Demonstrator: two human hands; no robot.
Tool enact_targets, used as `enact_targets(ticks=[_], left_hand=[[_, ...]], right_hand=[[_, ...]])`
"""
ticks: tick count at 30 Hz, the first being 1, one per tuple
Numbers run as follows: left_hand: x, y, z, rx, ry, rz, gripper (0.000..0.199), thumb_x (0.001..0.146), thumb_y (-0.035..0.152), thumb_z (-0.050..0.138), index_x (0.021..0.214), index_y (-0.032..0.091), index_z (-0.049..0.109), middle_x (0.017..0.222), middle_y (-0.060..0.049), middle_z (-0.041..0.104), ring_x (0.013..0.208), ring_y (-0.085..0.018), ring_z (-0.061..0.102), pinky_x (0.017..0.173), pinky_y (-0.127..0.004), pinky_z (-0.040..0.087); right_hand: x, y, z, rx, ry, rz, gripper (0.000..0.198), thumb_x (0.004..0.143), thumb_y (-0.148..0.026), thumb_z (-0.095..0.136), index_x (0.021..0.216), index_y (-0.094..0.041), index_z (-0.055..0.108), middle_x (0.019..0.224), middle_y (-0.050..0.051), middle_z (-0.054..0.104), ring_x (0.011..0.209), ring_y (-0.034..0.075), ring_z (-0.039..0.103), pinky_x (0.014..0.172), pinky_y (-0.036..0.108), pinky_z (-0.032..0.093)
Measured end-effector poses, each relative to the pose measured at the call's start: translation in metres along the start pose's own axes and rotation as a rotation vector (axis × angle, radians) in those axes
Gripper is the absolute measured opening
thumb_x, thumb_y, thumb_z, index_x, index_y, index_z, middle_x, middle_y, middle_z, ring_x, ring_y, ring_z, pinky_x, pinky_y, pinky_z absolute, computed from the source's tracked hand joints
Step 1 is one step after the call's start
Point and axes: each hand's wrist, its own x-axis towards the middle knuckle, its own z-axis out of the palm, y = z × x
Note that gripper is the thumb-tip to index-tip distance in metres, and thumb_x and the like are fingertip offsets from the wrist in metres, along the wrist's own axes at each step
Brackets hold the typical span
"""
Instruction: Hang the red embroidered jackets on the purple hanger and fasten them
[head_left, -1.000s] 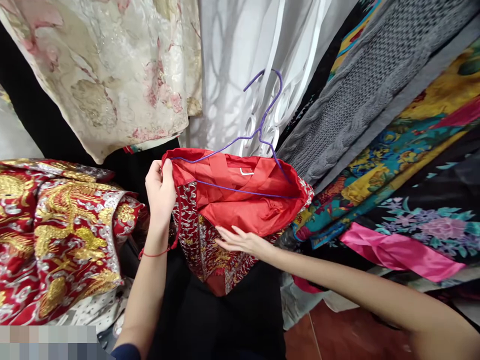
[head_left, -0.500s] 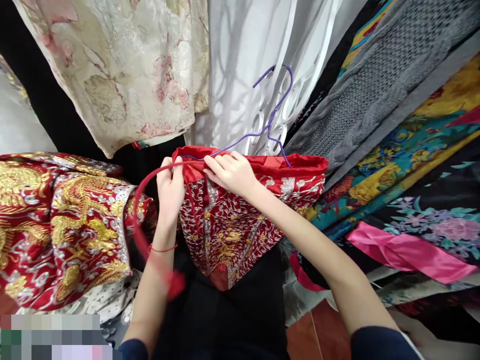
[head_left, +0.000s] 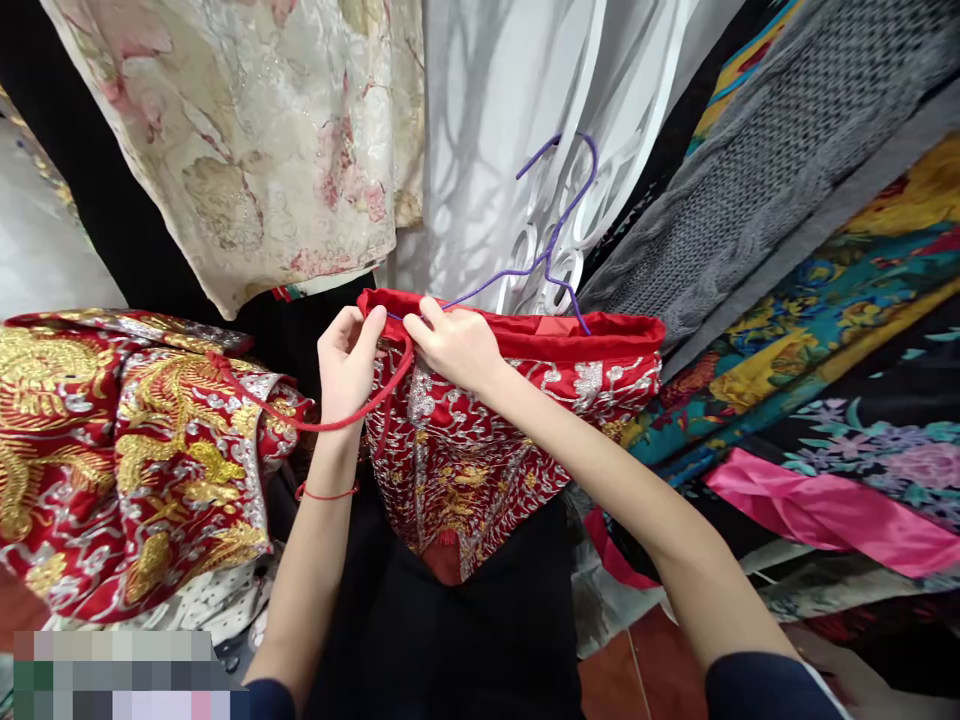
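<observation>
A red skirt (head_left: 457, 440) with gold and silver embroidery hangs in front of me, its red waistband (head_left: 600, 340) gathered at the top. The purple wire hanger (head_left: 555, 240) reaches down into the waistband. My left hand (head_left: 349, 365) pinches the waistband near its left end. Just to the right, my right hand (head_left: 457, 345) is closed at the waistband, thumb and fingers together on a red cord (head_left: 352, 415). From there the cord curves down across my left wrist and out to the left. My fingers hide where the cord meets the waistband.
Left of me lies another red and gold embroidered garment (head_left: 187, 460). A cream floral cloth (head_left: 285, 150) hangs above. White scrolled metalwork (head_left: 645, 130) stands behind the hanger. At right hang a grey knit (head_left: 810, 130), floral fabrics and a pink satin band (head_left: 825, 505).
The cord's loose end has swung from below my left wrist out to the left. The cord now droops across that wrist. My right hand's fingers have shifted slightly at the waistband.
</observation>
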Motion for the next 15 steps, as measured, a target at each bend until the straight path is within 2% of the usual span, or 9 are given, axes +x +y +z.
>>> enact_targets(ticks=[2, 4, 9, 15], left_hand=[[-0.001, -0.003, -0.001, -0.012, 0.006, 0.003, 0.038, 0.080, 0.046, 0.074, 0.067, 0.018, 0.052, 0.066, 0.003, 0.052, 0.058, -0.007, 0.047, 0.052, -0.017, 0.041], [-0.003, -0.009, -0.001, -0.010, -0.004, -0.008, 0.035, 0.081, 0.046, 0.073, 0.070, 0.019, 0.055, 0.067, 0.002, 0.055, 0.059, -0.008, 0.050, 0.052, -0.018, 0.041], [-0.023, -0.043, 0.000, 0.048, 0.004, -0.026, 0.034, 0.088, 0.052, 0.062, 0.079, 0.019, 0.062, 0.078, -0.003, 0.065, 0.074, -0.013, 0.063, 0.065, -0.021, 0.050], [-0.063, -0.101, 0.006, 0.133, -0.141, -0.254, 0.025, 0.086, 0.045, 0.067, 0.084, 0.020, 0.063, 0.075, 0.000, 0.062, 0.066, -0.012, 0.058, 0.059, -0.021, 0.049]], right_hand=[[0.004, 0.004, 0.000, -0.020, 0.036, -0.031, 0.044, 0.104, -0.015, 0.019, 0.113, -0.015, 0.062, 0.132, 0.021, 0.063, 0.067, 0.014, 0.057, 0.062, 0.030, 0.034], [0.006, 0.010, 0.005, -0.034, 0.038, -0.033, 0.045, 0.104, -0.013, 0.018, 0.114, -0.015, 0.061, 0.135, 0.021, 0.061, 0.065, 0.013, 0.055, 0.061, 0.030, 0.034], [0.008, 0.036, 0.016, -0.050, -0.053, -0.015, 0.044, 0.105, -0.015, 0.020, 0.128, -0.017, 0.057, 0.108, 0.014, 0.070, 0.065, 0.015, 0.056, 0.058, 0.031, 0.028], [0.008, 0.041, 0.007, -0.106, -0.132, -0.075, 0.045, 0.105, -0.012, 0.019, 0.129, -0.017, 0.056, 0.103, 0.014, 0.070, 0.067, 0.014, 0.058, 0.059, 0.031, 0.024]])
